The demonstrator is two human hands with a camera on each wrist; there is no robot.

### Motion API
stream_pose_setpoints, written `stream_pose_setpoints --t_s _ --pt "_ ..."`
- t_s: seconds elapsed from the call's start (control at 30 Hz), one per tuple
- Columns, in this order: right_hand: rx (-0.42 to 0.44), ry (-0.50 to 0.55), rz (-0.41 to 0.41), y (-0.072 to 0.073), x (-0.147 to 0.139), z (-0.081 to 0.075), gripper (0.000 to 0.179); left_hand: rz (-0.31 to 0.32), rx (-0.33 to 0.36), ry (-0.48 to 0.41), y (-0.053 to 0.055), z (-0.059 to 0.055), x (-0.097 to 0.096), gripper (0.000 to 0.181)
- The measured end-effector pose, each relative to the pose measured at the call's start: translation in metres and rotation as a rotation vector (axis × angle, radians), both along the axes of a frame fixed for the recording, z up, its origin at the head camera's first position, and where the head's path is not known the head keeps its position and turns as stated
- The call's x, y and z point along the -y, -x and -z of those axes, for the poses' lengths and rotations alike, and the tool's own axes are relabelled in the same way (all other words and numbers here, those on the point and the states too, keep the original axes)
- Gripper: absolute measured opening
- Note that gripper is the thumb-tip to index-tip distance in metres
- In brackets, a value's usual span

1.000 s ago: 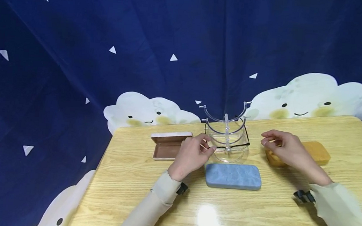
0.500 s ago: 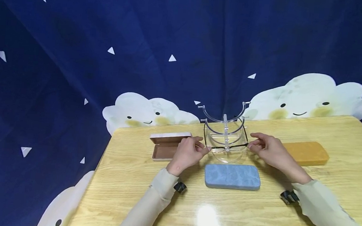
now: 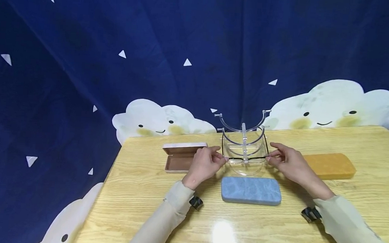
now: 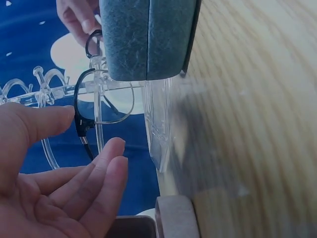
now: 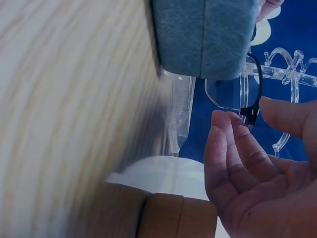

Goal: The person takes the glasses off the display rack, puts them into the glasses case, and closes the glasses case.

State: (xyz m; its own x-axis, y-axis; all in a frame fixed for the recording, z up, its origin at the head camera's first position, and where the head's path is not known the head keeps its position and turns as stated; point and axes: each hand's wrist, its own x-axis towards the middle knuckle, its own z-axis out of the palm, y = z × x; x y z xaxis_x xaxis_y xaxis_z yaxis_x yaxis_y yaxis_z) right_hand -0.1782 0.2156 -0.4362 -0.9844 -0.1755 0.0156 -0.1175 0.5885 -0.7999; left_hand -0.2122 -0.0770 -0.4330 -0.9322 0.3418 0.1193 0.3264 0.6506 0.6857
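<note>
Black half-rim eyeglasses sit low at the front of a clear acrylic display stand, temples pointing back. My left hand holds their left front corner, the thumb against the frame in the left wrist view. At the opposite corner, my right hand pinches near the hinge; in the right wrist view its thumb meets the black rim. Exact contact of the index fingers is hidden. Just in front of the stand lies a closed blue glasses case.
An open glasses case with brown lining stands behind my left hand. To the right, a closed orange case lies on the wooden table. A dark blue curtain with clouds hangs behind the table.
My right hand has moved left from in front of the orange case to the eyeglasses' right corner. The eyeglasses' front has levelled slightly. My left hand has stayed at its corner.
</note>
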Motion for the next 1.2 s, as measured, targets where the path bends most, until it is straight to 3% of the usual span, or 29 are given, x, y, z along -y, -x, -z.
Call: stream_pose_setpoints --t_s 0.27,0.73,1.2 --pt "-0.011 -0.005 -0.006 0.003 0.003 0.004 0.064 -0.003 0.066 -0.084 0.000 -0.002 -0.001 0.049" --pt "-0.002 -0.001 0.002 0.003 0.004 0.002 0.061 0.011 0.096 -0.124 0.001 0.000 -0.001 0.051" --pt "-0.013 0.022 -0.003 -0.004 -0.003 -0.014 0.061 0.024 0.115 -0.215 -0.004 -0.011 -0.001 0.047"
